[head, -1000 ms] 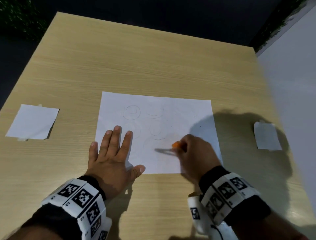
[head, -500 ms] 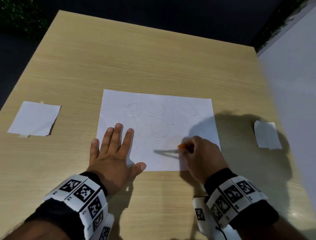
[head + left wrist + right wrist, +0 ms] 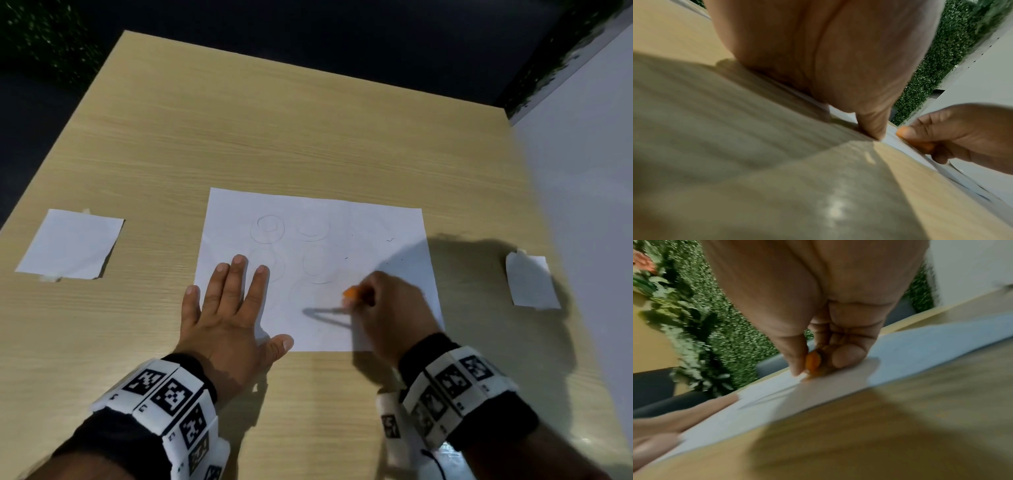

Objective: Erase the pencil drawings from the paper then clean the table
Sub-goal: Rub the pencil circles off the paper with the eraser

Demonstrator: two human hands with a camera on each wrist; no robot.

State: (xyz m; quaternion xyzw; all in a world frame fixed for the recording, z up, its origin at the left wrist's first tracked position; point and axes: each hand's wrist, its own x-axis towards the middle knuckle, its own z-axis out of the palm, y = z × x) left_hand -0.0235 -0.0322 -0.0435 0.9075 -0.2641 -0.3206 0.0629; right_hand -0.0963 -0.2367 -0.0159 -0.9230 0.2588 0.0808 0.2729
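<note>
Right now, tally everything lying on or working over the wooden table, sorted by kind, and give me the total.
Large white sheet of paper with pencil drawings: 1
Small white paper pieces, one at the left and one at the right: 2
Small orange eraser: 1
Hands, left hand flat on the sheet, right hand pinching the eraser: 2
Total: 6

Left hand (image 3: 818, 53) filling the upper middle of the frame, palm flat on the wooden table (image 3: 777, 186), thumb tip pressing down at the edge of the white paper (image 3: 920, 155). At right, right hand (image 3: 966, 134) pinching an orange eraser (image 3: 925, 146) against the sheet. Green hedge (image 3: 953, 48) in the upper right.
</note>
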